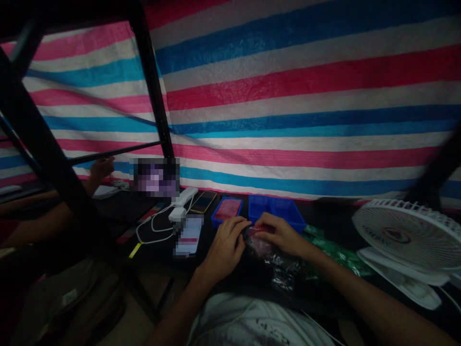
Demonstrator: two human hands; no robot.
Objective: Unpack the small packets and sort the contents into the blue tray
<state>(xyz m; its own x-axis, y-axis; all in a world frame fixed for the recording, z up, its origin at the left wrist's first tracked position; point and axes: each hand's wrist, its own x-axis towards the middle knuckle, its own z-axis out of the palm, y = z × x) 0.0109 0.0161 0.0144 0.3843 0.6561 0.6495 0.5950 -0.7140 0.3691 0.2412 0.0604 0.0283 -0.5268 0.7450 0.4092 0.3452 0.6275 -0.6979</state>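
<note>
Our left hand (225, 247) and right hand (279, 235) have their fingers clamped on a crinkled dark plastic bag (270, 257) at the black worktop's (124, 206) front edge; a blue plastic tray (226, 211) sits just beyond our fingers, leaving little room.

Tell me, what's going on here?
A person sits at a dark table with their left hand and right hand both at a crinkly dark plastic bag, which has something red showing at its top. Just beyond it are blue plastic trays, and a white desk fan stands to the right. Another person's hand is visible further left, behind a black metal frame.
</note>
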